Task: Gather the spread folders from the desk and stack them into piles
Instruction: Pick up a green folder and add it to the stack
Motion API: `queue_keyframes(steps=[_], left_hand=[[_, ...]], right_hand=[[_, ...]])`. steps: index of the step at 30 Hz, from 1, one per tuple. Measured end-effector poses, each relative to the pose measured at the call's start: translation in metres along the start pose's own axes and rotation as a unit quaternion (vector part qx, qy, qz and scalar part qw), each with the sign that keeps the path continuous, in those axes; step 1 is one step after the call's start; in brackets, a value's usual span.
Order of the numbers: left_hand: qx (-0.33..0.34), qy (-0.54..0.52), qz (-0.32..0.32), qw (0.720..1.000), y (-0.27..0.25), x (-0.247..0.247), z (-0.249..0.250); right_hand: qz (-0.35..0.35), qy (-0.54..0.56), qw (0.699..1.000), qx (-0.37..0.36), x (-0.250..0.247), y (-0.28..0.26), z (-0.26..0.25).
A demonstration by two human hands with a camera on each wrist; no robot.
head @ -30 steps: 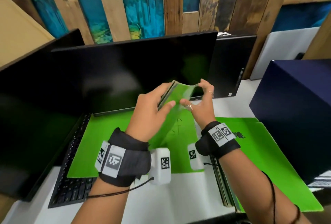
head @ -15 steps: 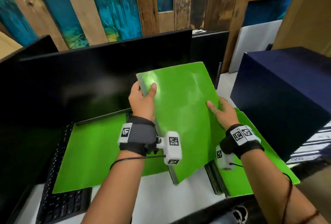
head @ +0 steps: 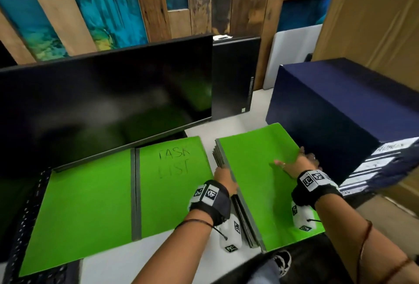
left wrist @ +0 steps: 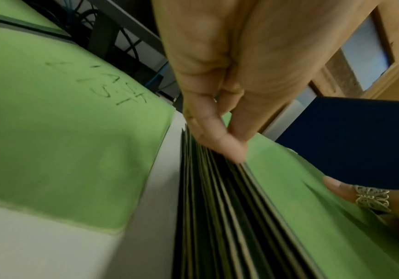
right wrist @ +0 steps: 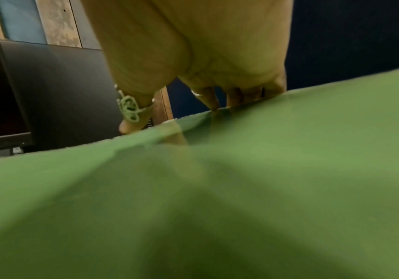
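Head view: a pile of green folders (head: 260, 181) sits on the white desk (head: 113, 267) at about 4 o'clock from the monitor (head: 102, 106), hard against the dark blue box (head: 340, 113) at its 3 o'clock side. Dark spines are stacked at the pile's left edge; several folders, count not readable.

Left hand (head: 224, 181): at the spine edge, around 9 o'clock of the pile. In the left wrist view the fingertips (left wrist: 227, 147) lie against the top folder's spine with thumb and finger close together; a light pinch or only steadying, I cannot tell.

Right hand (head: 299, 163): fingers spread flat on the top cover near its 2 o'clock corner, pressing down, holding nothing. Right wrist view is blurred but agrees.

Still spread: an opened folder marked "TASK LIST" (head: 174, 181), lying flat at 9 o'clock of the pile, near but apart. Its left leaf (head: 86, 211) covers part of the keyboard (head: 29, 215); whether that leaf is a separate folder is unclear.

Judgement: top folder appears just seated and is being squared. Task well along, one pile built. Remaining: close the "TASK LIST" folder, lift it off the keyboard, add it to the pile.
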State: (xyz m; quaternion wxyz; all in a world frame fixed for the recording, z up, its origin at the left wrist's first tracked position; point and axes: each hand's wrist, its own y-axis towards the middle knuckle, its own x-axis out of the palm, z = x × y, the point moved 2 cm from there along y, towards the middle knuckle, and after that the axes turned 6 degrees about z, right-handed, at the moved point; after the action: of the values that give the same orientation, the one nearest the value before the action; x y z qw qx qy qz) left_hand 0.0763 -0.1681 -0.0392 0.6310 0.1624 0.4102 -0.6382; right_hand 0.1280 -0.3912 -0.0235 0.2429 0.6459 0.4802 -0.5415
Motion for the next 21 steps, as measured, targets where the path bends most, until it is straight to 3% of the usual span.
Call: queue_keyframes(steps=[5,9,12,14,16,18,21], left_hand=[[0.003,0.041,-0.018,0.999,0.0,-0.002,-0.004],[-0.005,-0.072,0.02,0.997,-0.004,-0.034,-0.028],[-0.044,-0.087,0.126,0.987,-0.003,-0.073,-0.078],[-0.112,-0.001,0.172,0.979,-0.003,-0.093,-0.123],[-0.183,0.11,0.146,0.966,-0.011,-0.103,-0.164],[-0.211,0.206,0.086,0.952,-0.023,-0.102,-0.188],[-0.203,0.226,0.048,0.951,-0.036,-0.098,-0.196]], right_hand=[[-0.061,-0.109,0.992,-0.015,0.012,-0.01,-0.005],[-0.003,-0.111,0.992,-0.059,0.008,-0.024,-0.03],[0.018,-0.019,0.985,-0.173,0.01,-0.046,-0.071],[-0.018,0.094,0.948,-0.304,0.017,-0.071,-0.104],[-0.088,0.143,0.898,-0.406,0.031,-0.1,-0.131],[-0.143,0.104,0.868,-0.465,0.056,-0.122,-0.149],[-0.177,-0.069,0.869,-0.458,0.096,-0.136,-0.165]])
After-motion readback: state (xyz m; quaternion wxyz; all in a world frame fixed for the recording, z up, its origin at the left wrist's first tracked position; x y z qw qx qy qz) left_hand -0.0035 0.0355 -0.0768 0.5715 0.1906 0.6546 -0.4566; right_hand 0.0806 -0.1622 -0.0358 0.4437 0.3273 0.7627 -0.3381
